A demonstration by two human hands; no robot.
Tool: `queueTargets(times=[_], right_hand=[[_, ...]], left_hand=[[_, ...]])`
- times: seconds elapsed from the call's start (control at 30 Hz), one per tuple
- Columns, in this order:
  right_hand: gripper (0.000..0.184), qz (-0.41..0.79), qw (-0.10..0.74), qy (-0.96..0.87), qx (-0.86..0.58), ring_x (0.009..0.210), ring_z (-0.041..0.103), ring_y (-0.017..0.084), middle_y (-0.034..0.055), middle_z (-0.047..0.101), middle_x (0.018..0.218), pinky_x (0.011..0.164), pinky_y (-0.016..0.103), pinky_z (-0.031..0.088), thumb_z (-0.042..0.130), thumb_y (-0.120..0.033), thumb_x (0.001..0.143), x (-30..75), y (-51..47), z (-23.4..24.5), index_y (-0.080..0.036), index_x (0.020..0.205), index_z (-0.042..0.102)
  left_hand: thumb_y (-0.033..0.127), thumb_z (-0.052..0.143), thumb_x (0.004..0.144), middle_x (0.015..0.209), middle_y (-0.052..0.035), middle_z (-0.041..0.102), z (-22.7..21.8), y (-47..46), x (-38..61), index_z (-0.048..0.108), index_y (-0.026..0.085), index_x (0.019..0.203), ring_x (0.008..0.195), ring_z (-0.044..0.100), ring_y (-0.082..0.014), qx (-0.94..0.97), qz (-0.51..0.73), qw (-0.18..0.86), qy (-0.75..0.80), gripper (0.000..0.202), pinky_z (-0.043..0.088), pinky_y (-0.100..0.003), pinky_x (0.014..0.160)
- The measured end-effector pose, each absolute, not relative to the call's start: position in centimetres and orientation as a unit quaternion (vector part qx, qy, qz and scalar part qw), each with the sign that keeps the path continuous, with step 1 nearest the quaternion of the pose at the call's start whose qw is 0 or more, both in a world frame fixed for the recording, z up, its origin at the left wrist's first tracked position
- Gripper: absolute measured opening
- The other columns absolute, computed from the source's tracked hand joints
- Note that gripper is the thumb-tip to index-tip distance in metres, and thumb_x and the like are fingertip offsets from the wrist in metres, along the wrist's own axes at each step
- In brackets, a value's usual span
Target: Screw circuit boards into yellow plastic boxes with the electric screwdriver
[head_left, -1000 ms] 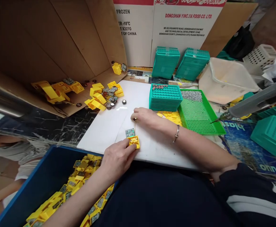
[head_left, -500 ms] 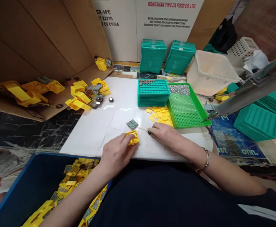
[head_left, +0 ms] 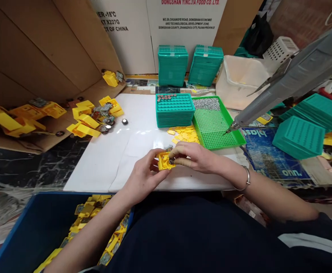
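Yellow casing (head_left: pixel 161 163) lies at two o'clock of the left hand (head_left: pixel 143 173), clamped in its grip. The right hand (head_left: pixel 197 156), at the casing's three o'clock, pinches a dark disc (head_left: pixel 171 161) at its open side. Farther, toward one o'clock, flat yellow pieces (head_left: pixel 186 134) lie on the counter (head_left: pixel 97 167).

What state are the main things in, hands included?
Left hand: gripping the yellow case
Right hand: pinching a round dark part at the case
Yellow case: open
Green tray: silvery bits heaped at the far end
Teal tray stack: reddish discs on the top one
Blue bin: holding many yellow cases
Screwdriver: slanting, tip down
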State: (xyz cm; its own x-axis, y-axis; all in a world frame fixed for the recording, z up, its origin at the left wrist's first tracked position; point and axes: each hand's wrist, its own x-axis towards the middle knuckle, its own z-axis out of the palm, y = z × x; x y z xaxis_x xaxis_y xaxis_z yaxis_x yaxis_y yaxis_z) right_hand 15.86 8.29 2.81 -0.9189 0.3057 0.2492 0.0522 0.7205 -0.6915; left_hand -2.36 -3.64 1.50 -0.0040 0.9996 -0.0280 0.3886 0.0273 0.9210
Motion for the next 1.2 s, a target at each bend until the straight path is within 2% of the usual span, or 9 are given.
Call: queueTargets(times=[0.13, 0.23, 0.43, 0.6, 0.73, 0.87, 0.93, 1.1, 1.2], right_hand=[[0.018, 0.261, 0.146, -0.953, -0.049, 0.08, 0.054, 0.013, 0.0067, 0.061, 0.089, 0.073, 0.025, 0.045, 0.047, -0.025, 0.096, 16.3, 8.7, 3.5, -0.015, 0.098, 0.062], [0.017, 0.234, 0.143, -0.961, -0.038, 0.078, 0.053, 0.013, 0.0059, 0.06, 0.087, 0.07, 0.024, 0.043, 0.047, -0.022, 0.095, 16.2, 8.6, 3.7, -0.015, 0.097, 0.063], [0.011, 0.26, 0.1, -0.954, -0.107, 0.076, 0.054, 0.012, 0.0031, 0.06, 0.083, 0.069, 0.023, 0.041, 0.056, -0.018, 0.09, 15.5, 7.9, 4.3, -0.015, 0.084, 0.064], [0.021, 0.202, 0.109, -0.966, -0.123, 0.075, 0.054, 0.015, 0.0059, 0.061, 0.079, 0.068, 0.027, 0.042, 0.051, -0.017, 0.09, 15.2, 7.2, 4.6, -0.014, 0.078, 0.067], [0.023, 0.243, 0.169, -0.952, -0.081, 0.086, 0.061, 0.016, 0.0087, 0.067, 0.09, 0.077, 0.028, 0.049, 0.048, -0.006, 0.086, 15.7, 7.0, 3.8, -0.014, 0.09, 0.069], [0.024, 0.315, 0.335, -0.884, -0.079, 0.09, 0.065, 0.012, 0.0053, 0.069, 0.096, 0.082, 0.026, 0.053, 0.05, -0.007, 0.088, 16.5, 7.4, 2.8, -0.019, 0.1, 0.067], [0.024, 0.312, 0.389, -0.859, -0.113, 0.098, 0.064, 0.012, 0.0054, 0.068, 0.103, 0.088, 0.029, 0.053, 0.054, -0.01, 0.087, 16.8, 7.9, 2.5, -0.021, 0.106, 0.064], [0.043, 0.26, 0.365, -0.889, -0.091, 0.127, 0.051, 0.022, 0.0156, 0.055, 0.13, 0.103, 0.044, 0.048, 0.065, -0.019, 0.081, 16.6, 8.9, 1.9, -0.018, 0.122, 0.051], [0.039, 0.262, 0.371, -0.887, -0.076, 0.113, 0.062, 0.018, 0.0121, 0.064, 0.118, 0.092, 0.036, 0.055, 0.062, -0.021, 0.085, 16.3, 8.9, 1.7, -0.018, 0.122, 0.05]], left_hand=[[0.027, 0.066, 0.083, 0.101, -0.0037, 0.064, 1.6, -3.2, -1.7, 0.042, 0.023, 0.12, 0.091, 0.063, -0.0175, 0.508, 0.436, 0.541, 0.509, 0.044, 0.05, -0.028, 0.077], [0.025, 0.068, 0.082, 0.102, -0.0043, 0.064, 1.6, -3.1, -1.5, 0.041, 0.024, 0.12, 0.093, 0.062, -0.0178, 0.466, 0.451, 0.594, 0.475, 0.047, 0.05, -0.029, 0.079], [0.025, 0.07, 0.08, 0.094, -0.0007, 0.062, 1.3, -3.1, -1.2, 0.042, 0.025, 0.119, 0.089, 0.061, -0.0155, 0.432, 0.463, 0.617, 0.467, 0.048, 0.047, -0.026, 0.076], [0.026, 0.073, 0.077, 0.079, 0.0036, 0.061, 1.3, -2.7, -0.5, 0.044, 0.023, 0.11, 0.071, 0.058, -0.0111, 0.411, 0.487, 0.582, 0.505, 0.044, 0.043, -0.021, 0.063], [0.026, 0.074, 0.074, 0.078, 0.0038, 0.063, 1.3, -2.5, -0.1, 0.046, 0.022, 0.101, 0.071, 0.061, -0.0116, 0.388, 0.52, 0.557, 0.519, 0.039, 0.048, -0.023, 0.068], [0.024, 0.074, 0.073, 0.084, 0.0019, 0.066, 1.5, -2.5, -0.5, 0.048, 0.022, 0.103, 0.075, 0.066, -0.0142, 0.327, 0.555, 0.589, 0.489, 0.04, 0.054, -0.029, 0.072], [0.021, 0.075, 0.071, 0.084, 0.0009, 0.067, 1.8, -2.6, -0.8, 0.049, 0.022, 0.103, 0.08, 0.068, -0.0165, 0.284, 0.557, 0.622, 0.472, 0.041, 0.054, -0.029, 0.071], [0.018, 0.074, 0.067, 0.082, -0.0005, 0.07, 2.4, -2.8, -1.7, 0.049, 0.024, 0.102, 0.073, 0.068, -0.0162, 0.237, 0.526, 0.71, 0.404, 0.044, 0.052, -0.026, 0.066], [0.02, 0.073, 0.07, 0.082, -0.0026, 0.073, 2.3, -3.0, -2.2, 0.048, 0.025, 0.104, 0.068, 0.068, -0.0157, 0.256, 0.5, 0.74, 0.368, 0.042, 0.051, -0.025, 0.062]])
